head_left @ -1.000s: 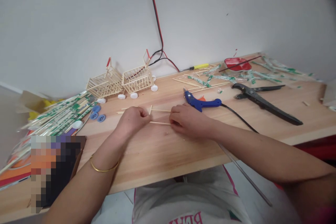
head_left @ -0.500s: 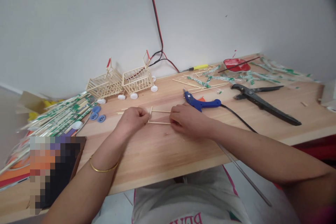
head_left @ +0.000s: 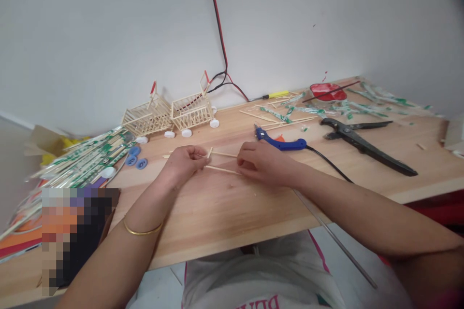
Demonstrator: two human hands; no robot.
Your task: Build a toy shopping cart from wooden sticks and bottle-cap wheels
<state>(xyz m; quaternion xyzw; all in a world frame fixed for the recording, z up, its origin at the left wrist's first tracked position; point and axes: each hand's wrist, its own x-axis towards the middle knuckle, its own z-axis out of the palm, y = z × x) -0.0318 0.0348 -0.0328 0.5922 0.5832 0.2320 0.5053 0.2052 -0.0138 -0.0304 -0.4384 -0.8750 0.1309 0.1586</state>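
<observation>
A small frame of thin wooden sticks (head_left: 223, 169) lies on the table between my two hands. My left hand (head_left: 186, 161) pinches the short cross stick (head_left: 210, 152) at its left end. At the right, my right hand (head_left: 259, 161) has its fingers bent round the far ends of the two long sticks, which its fingers partly hide. Just behind my right hand rests a blue hot glue gun (head_left: 281, 143). Behind my left hand stand two little shopping carts (head_left: 192, 111) built of sticks, with white wheels and red handles.
Blue bottle caps (head_left: 132, 159) and wrapped chopsticks (head_left: 83, 157) lie at the left, near a dark, partly blurred object (head_left: 94, 231). Black pliers-like cutters (head_left: 366, 142), torn wrappers (head_left: 373, 99), a red dish (head_left: 328, 91) and a yellow-handled screwdriver (head_left: 277, 94) occupy the right and back.
My right hand has lifted slightly and its fingers have loosened a little on the long sticks. The left fingers have shifted at the cross stick. The camera view has moved slightly.
</observation>
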